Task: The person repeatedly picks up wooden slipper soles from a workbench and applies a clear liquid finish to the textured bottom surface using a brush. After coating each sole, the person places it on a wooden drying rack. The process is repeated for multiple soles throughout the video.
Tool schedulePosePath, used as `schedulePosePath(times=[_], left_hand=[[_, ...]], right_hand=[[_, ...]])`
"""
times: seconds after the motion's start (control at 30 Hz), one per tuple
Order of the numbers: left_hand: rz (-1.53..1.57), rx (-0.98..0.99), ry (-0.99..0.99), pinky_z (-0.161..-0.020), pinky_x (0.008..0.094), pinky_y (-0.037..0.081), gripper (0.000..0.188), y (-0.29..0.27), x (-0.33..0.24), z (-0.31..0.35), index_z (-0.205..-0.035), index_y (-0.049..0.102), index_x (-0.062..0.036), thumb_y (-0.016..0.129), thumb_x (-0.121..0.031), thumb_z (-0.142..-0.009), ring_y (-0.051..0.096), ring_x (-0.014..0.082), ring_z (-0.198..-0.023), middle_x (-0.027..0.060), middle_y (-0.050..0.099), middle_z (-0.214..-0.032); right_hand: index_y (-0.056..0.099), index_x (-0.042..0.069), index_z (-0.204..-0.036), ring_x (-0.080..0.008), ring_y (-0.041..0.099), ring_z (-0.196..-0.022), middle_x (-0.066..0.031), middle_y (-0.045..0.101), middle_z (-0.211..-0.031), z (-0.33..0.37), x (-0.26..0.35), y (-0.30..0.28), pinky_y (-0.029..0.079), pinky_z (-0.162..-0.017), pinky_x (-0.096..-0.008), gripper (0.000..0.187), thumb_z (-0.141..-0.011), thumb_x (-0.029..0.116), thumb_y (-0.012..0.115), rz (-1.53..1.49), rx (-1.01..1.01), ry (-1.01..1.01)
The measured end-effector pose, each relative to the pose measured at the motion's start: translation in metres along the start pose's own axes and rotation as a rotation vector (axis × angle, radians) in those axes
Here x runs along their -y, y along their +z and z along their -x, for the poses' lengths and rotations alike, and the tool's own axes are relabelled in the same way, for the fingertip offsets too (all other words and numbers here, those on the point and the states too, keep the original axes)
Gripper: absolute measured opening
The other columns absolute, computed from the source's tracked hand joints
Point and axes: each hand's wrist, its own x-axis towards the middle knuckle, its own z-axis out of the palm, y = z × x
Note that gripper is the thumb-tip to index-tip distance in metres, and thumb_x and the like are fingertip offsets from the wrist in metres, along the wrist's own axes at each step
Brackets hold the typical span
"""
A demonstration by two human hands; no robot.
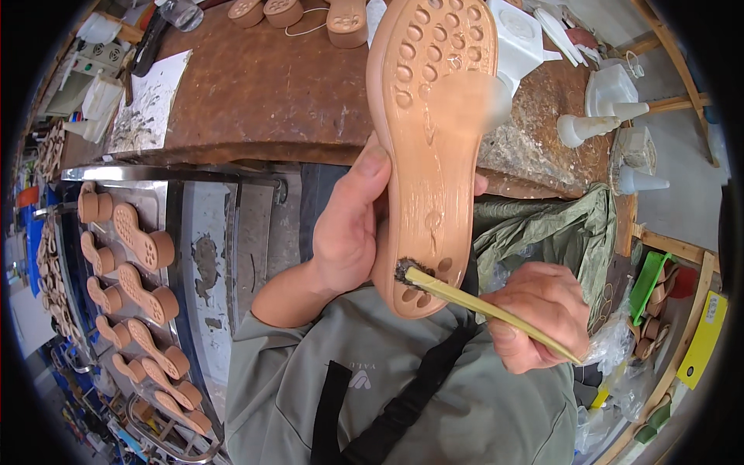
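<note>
A tan shoe sole [430, 174] stands tilted up in front of me, its dimpled underside facing me. Wet, glossy streaks run along its middle. My left hand [349, 221] grips the sole by its sides, the thumb along the left edge and a fingertip showing at the right. In my right hand [539, 314] is a brush [484, 304] with a flat yellowish handle, pinched between thumb and fingers. Its dark bristles touch the sole near the heel dimples, at the lower left. A blurred patch covers part of the sole's upper right.
Ahead is a brown, stained workbench [271, 85], with more tan soles [346, 22] at its far edge. A metal tray [167, 198] to the left holds several tan soles. White nozzle-tipped bottles [583, 130] lie at the right, above crumpled green cloth [535, 229].
</note>
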Motion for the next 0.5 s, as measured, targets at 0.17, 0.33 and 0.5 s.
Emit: schedulePosePath(times=[0.17, 0.33, 0.5], left_hand=[[0.003, -0.094, -0.002, -0.083, 0.0331, 0.052, 0.059, 0.005, 0.003, -0.001, -0.131, 0.041, 0.0049, 0.021, -0.039, -0.097, 0.062, 0.0272, -0.100, 0.0275, 0.059, -0.113], [0.031, -0.071, -0.074, -0.074, 0.0302, 0.055, 0.059, 0.003, -0.004, 0.003, -0.131, 0.041, 0.0043, 0.022, -0.040, -0.098, 0.065, 0.0219, -0.089, 0.0273, 0.060, -0.110], [0.047, 0.000, -0.210, -0.073, 0.0317, 0.056, 0.056, -0.002, -0.004, 0.006, -0.132, 0.041, 0.0034, 0.026, -0.039, -0.097, 0.066, 0.0241, -0.089, 0.0278, 0.061, -0.108]], right_hand=[[0.063, -0.010, -0.084, -0.0157, 0.054, -0.041, -0.0154, 0.062, -0.065, 0.002, 0.009, 0.001, 0.040, -0.033, -0.0235, 0.024, -0.064, 0.000, 0.073, 0.019, 0.036, 0.004], [0.064, -0.009, -0.082, -0.0150, 0.054, -0.042, -0.0145, 0.063, -0.065, 0.001, 0.014, -0.001, 0.041, -0.033, -0.0231, 0.023, -0.064, 0.001, 0.074, -0.011, 0.122, -0.030], [0.065, -0.009, -0.080, -0.0137, 0.053, -0.041, -0.0125, 0.063, -0.064, -0.010, 0.014, -0.005, 0.039, -0.033, -0.0220, 0.021, -0.064, 0.001, 0.074, -0.043, 0.217, -0.044]])
